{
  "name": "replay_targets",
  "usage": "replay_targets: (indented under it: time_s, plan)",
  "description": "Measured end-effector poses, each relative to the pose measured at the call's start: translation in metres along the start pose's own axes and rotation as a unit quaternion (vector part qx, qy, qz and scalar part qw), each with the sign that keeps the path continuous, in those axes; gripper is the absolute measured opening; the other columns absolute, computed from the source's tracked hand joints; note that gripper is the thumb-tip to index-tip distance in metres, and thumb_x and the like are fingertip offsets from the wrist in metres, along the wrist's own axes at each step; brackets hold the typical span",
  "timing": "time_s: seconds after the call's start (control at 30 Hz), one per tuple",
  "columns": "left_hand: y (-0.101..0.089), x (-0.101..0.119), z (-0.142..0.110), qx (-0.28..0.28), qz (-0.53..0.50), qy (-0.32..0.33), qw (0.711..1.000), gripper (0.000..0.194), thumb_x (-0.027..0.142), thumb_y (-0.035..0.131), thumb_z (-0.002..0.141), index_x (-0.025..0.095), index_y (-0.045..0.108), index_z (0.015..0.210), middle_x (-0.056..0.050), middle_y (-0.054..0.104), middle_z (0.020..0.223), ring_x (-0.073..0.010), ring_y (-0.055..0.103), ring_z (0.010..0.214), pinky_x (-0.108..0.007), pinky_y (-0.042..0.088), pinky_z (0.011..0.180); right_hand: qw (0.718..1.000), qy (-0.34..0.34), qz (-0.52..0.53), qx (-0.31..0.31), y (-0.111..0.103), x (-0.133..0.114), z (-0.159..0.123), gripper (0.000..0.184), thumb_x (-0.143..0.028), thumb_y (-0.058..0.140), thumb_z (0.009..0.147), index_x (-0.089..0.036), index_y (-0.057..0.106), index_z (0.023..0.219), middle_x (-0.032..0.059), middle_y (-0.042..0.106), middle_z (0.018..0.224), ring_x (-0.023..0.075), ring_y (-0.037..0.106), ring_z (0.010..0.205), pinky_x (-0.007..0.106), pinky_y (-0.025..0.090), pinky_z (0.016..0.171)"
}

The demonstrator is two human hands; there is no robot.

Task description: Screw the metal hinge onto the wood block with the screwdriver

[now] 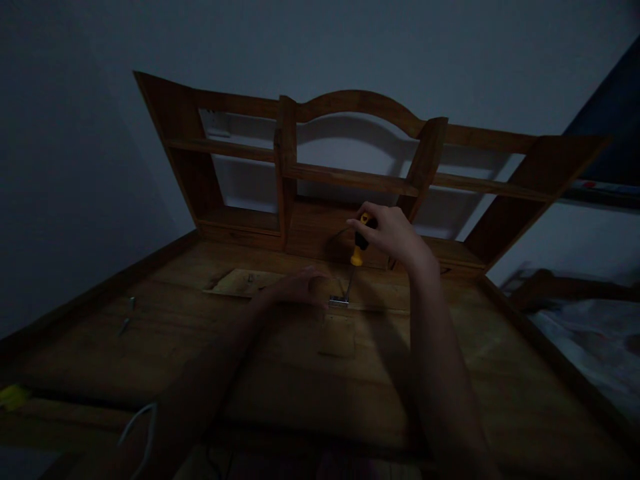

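My right hand (385, 230) is closed around the yellow-and-black handle of a screwdriver (357, 257). The screwdriver points down, slightly tilted, and its tip meets a small shiny metal fitting (339, 302) at the edge of a thin wooden strip (245, 283). Just left of the fitting, my left hand (300, 287) lies low over the strip, thumb and fingers apart; dim light hides whether it presses on the wood. A small square wooden piece (337, 337) is on the desktop in front of the fitting.
The wooden desk (185, 347) carries a shelf unit (350, 177) along its back, against the wall. Two small metal pieces, a near one (124, 326) and a far one (132, 303), lie at the left. Something yellow (14, 397) shows at the lower left edge.
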State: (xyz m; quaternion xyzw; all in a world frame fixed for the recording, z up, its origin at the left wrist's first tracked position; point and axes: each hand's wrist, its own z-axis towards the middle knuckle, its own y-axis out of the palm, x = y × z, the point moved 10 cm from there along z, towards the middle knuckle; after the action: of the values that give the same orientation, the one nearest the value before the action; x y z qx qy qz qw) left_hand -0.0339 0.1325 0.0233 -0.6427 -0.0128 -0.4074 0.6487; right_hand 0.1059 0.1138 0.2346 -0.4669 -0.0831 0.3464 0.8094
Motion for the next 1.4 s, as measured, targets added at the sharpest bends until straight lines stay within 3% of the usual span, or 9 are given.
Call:
replay_targets:
  time_s: [0.1,0.23,0.33,0.63,0.9,1.07,1.4]
  plan:
    - [0.000,0.002,-0.001,-0.002,0.000,0.000,1.000,0.082,0.063,0.078,0.059,0.029,0.054,0.130,-0.005,0.053,0.131,-0.0284,0.051,0.119,-0.039,0.041,0.102,0.997,0.047,-0.056,0.028,-0.003,0.002,-0.001,0.046,-0.057,0.041,0.092,-0.018,0.064,0.085,0.0097,0.066,0.078,0.0254,0.062,0.079,0.034,0.041,0.073]
    - [0.000,0.002,-0.001,0.003,0.010,-0.001,1.000,0.083,0.062,0.078,0.060,0.026,0.054,0.130,-0.006,0.053,0.131,-0.0283,0.050,0.120,-0.040,0.039,0.104,0.999,-0.014,0.026,-0.016,0.000,-0.010,-0.001,0.025,-0.032,0.044,0.091,-0.021,0.064,0.101,0.0054,0.069,0.098,0.0215,0.062,0.089,0.030,0.042,0.077]
    - [0.001,0.000,-0.001,0.003,0.011,-0.003,1.000,0.084,0.062,0.078,0.059,0.025,0.054,0.130,-0.007,0.054,0.130,-0.0281,0.051,0.119,-0.040,0.039,0.104,0.997,-0.045,0.049,-0.041,0.000,-0.012,-0.001,0.025,-0.022,0.049,0.086,-0.021,0.064,0.106,0.0036,0.069,0.102,0.0189,0.062,0.088,0.027,0.042,0.075]
    - [0.000,0.002,-0.001,0.008,0.007,0.002,1.000,0.082,0.062,0.079,0.058,0.027,0.055,0.129,-0.006,0.054,0.130,-0.0290,0.050,0.120,-0.038,0.039,0.104,0.995,-0.012,-0.104,0.000,0.006,-0.012,0.002,0.027,-0.044,0.051,0.092,-0.019,0.062,0.096,0.0092,0.067,0.094,0.0228,0.061,0.084,0.031,0.039,0.068]
    - [0.000,0.002,-0.001,0.014,-0.004,0.006,1.000,0.079,0.056,0.080,0.060,0.025,0.056,0.128,-0.006,0.056,0.129,-0.0286,0.052,0.118,-0.037,0.041,0.101,0.983,0.039,-0.176,0.032,0.006,-0.002,0.002,0.043,-0.057,0.048,0.090,-0.016,0.062,0.099,0.0140,0.068,0.089,0.0271,0.062,0.082,0.035,0.040,0.070]
    - [0.000,-0.002,0.000,0.010,0.001,-0.008,1.000,0.083,0.061,0.080,0.057,0.027,0.056,0.129,-0.006,0.055,0.130,-0.0288,0.052,0.118,-0.038,0.041,0.102,0.980,0.074,-0.183,0.031,0.004,0.002,0.000,0.051,-0.061,0.048,0.088,-0.013,0.062,0.098,0.0185,0.066,0.085,0.0316,0.062,0.085,0.039,0.041,0.073]
    - [0.001,-0.001,-0.001,0.007,0.015,-0.002,1.000,0.085,0.062,0.078,0.058,0.025,0.054,0.130,-0.007,0.055,0.128,-0.0295,0.052,0.118,-0.040,0.041,0.102,0.996,0.022,-0.064,-0.060,0.010,-0.010,-0.004,0.029,-0.039,0.046,0.087,-0.016,0.057,0.101,0.0124,0.066,0.085,0.0258,0.060,0.078,0.033,0.039,0.068]
